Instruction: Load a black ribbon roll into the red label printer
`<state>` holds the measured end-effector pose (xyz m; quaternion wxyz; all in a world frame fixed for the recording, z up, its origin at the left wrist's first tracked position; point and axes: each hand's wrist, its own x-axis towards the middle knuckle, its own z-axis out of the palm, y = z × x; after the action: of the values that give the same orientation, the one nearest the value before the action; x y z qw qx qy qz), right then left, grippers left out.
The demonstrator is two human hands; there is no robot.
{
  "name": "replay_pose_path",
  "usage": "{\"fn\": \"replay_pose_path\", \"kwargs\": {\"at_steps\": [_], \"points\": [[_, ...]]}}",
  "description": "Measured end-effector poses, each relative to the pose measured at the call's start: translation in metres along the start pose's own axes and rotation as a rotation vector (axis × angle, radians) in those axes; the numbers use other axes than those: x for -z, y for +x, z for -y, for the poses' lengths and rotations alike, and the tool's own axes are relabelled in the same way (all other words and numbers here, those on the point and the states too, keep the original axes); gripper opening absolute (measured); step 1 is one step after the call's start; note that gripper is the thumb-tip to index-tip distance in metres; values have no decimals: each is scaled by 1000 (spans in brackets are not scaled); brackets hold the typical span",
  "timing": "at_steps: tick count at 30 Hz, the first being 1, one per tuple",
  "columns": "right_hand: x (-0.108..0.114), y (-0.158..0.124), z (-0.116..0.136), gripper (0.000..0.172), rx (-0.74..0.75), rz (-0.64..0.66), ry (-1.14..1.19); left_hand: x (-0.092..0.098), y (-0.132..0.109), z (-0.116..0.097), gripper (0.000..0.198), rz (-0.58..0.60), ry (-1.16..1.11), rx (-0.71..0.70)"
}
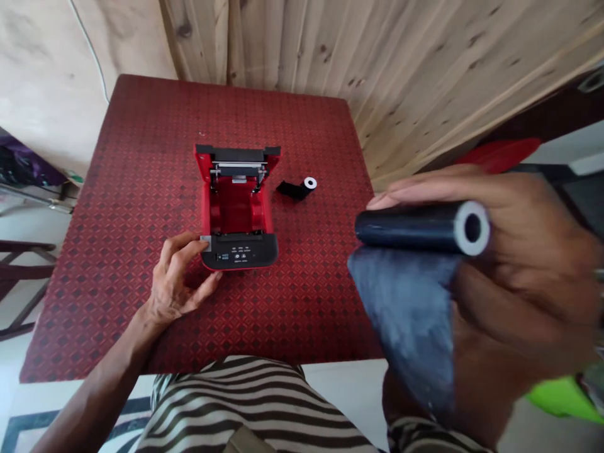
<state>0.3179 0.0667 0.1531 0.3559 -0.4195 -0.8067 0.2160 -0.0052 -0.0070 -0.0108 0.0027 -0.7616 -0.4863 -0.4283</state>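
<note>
A red and black label printer stands on the table with its lid raised and its red inside showing. My left hand grips the printer's front left corner, fingers on the black top panel and thumb at the lower front edge. Close to the camera on the right, my right hand is closed around a black ribbon roll with a white core. A loose dark flap of ribbon hangs from that roll. Motion blurs my right hand a little.
The table has a red patterned cover. To the printer's right lies a smaller black roll with a white core and a short loose tail. A wooden plank wall borders the far side. A dark wooden chair stands at left.
</note>
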Motion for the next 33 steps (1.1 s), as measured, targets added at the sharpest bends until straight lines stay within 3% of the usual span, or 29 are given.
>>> {"fn": "replay_pose_path", "kwargs": {"at_steps": [2, 4, 7, 10, 19, 24, 30, 33], "points": [[-12, 18, 13, 43, 86, 144, -54, 0, -2, 0, 65, 6, 1, 14], [-41, 38, 11, 47, 208, 276, -119, 0, -2, -1, 62, 14, -3, 24], [-87, 60, -2, 32, 295, 429, -224, 0, -3, -2, 58, 20, -15, 25], [-113, 69, -11, 21, 283, 539, -352, 0, -3, -3, 61, 25, -18, 40], [-137, 80, 5, 21, 182, 697, -646, 1, -5, -4, 66, 64, -41, 83], [-149, 90, 1, 18, 99, 797, -652, 1, -5, -4, 67, 84, -62, 83], [-158, 88, -20, 15, 124, 742, -551, 1, -5, -4, 67, 74, -49, 87], [-145, 81, -24, 28, 130, 704, -438, 1, -5, -5, 66, 67, -52, 85]]}}
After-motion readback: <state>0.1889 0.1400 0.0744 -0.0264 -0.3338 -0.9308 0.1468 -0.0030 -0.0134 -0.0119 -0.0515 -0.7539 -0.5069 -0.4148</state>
